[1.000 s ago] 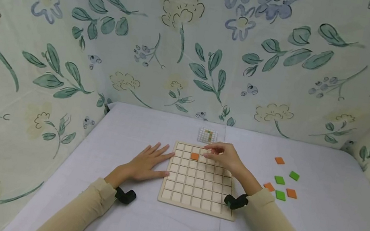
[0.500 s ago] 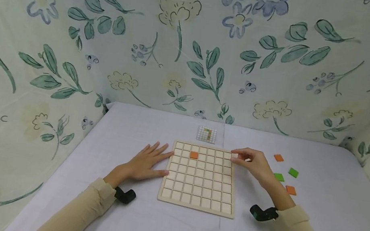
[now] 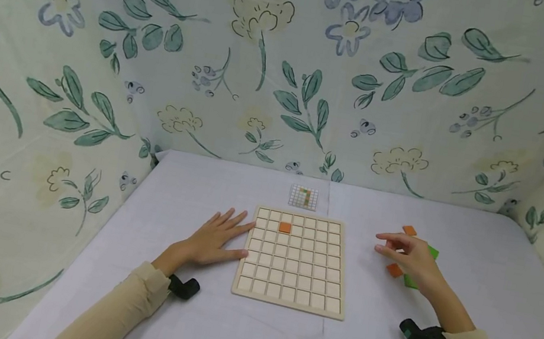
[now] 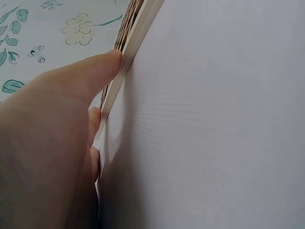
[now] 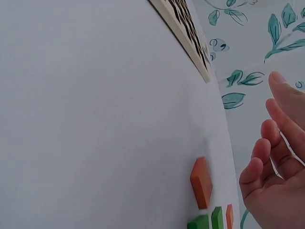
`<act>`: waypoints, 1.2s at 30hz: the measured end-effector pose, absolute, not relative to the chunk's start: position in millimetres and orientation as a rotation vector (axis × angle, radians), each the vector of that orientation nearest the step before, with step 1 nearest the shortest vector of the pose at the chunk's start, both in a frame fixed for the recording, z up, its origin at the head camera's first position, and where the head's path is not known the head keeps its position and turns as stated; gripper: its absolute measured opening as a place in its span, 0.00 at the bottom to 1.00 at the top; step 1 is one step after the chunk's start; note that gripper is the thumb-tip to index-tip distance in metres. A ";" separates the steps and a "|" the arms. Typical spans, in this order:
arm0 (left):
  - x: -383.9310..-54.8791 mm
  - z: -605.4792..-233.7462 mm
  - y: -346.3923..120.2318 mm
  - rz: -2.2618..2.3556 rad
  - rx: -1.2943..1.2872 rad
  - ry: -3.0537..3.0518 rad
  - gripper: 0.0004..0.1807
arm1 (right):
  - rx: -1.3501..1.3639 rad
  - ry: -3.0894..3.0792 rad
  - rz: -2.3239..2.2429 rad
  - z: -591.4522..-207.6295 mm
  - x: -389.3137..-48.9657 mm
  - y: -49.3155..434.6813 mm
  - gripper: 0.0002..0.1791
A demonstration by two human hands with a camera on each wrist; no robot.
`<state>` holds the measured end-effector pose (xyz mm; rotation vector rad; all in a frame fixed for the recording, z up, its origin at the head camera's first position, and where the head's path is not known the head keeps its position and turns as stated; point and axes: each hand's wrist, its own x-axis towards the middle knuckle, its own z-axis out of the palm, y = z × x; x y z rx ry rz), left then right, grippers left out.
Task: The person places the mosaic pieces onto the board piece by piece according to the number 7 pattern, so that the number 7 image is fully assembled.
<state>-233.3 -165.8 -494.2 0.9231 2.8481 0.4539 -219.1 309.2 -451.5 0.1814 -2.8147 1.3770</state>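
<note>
A wooden grid board point(image 3: 287, 306) lies on the white cloth, with one orange square tile point(image 3: 285, 227) in its second row from the back. My left hand point(image 3: 214, 241) is spread flat at the board's left side, thumb and a fingertip touching its edge; the left wrist view shows the thumb against the wooden rim point(image 4: 125, 71). To the right of the board, my right hand point(image 3: 413, 262) hovers over loose orange and green tiles with fingers loosely bent and nothing held. Below it in the right wrist view are an orange tile point(image 5: 201, 182) and a green tile point(image 5: 199, 222). The hand hides some tiles.
Behind the board lies a small card point(image 3: 303, 197) printed with a coloured grid. An orange tile point(image 3: 409, 230) shows beyond my right hand, and a green one point(image 3: 410, 281) nearer me. A floral cloth point(image 3: 266, 72) hangs behind the table.
My right hand has moved rightward from above the board, past its right edge, to over the loose tiles. My left hand stays at the board's left edge.
</note>
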 end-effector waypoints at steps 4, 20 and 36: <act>-233.8 -494.6 -165.6 0.452 0.921 2.852 0.43 | 0.155 -2.812 1.387 -453.1 -212.1 324.3 0.28; -235.2 -494.8 -165.3 0.427 0.915 2.857 0.43 | 0.119 -2.814 1.259 -465.7 -185.0 366.9 0.25; -233.3 -493.2 -164.7 0.422 0.907 2.860 0.43 | 0.116 -2.922 1.117 -481.1 -174.4 384.4 0.26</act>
